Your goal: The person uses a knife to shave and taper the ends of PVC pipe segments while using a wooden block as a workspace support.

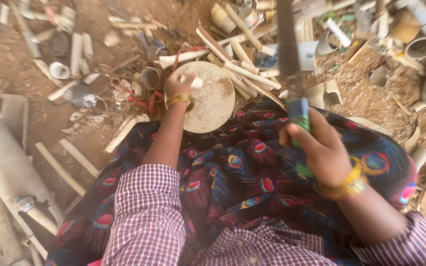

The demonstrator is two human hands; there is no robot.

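Close to the camera, the right hand (321,148) has its fingers wrapped around the green-taped handle of a long dark blade (287,39), raised over the lap. Farther out, the left hand (178,86) pinches one short pale stick (195,82) on the single round wooden block (208,96). This stick seems light, stiff and easy to split; holding its near end looks safest. Beyond the block lie about eight cut sticks (250,74).
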